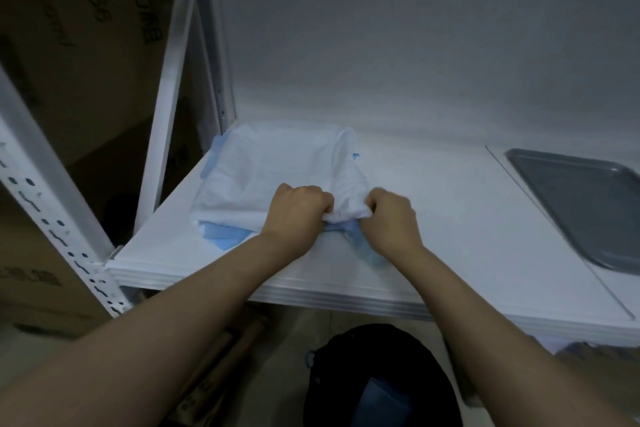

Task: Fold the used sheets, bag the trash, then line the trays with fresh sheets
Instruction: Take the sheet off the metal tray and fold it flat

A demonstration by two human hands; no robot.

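White bag (277, 170), blue sheets (225, 239) inside, lies on the left part of the shelf (450, 218). Your left hand (298, 208) and right hand (391, 218) both clench its gathered mouth at the near side, fingers curled tight on the film, fists close together. Blue pokes out beneath: tuck it in before you twist and knot. Grey tray (588, 204) sits right; dark bin (374, 378) below.

I see bare shelf (450, 215) between the white bundle (273, 173) on the left and the gray tray (585, 204) at the right. Rack posts (166, 121) hem the bundle's left side, the wall (398, 45) closes the back, and a black bag (346, 378) sits below the front edge.
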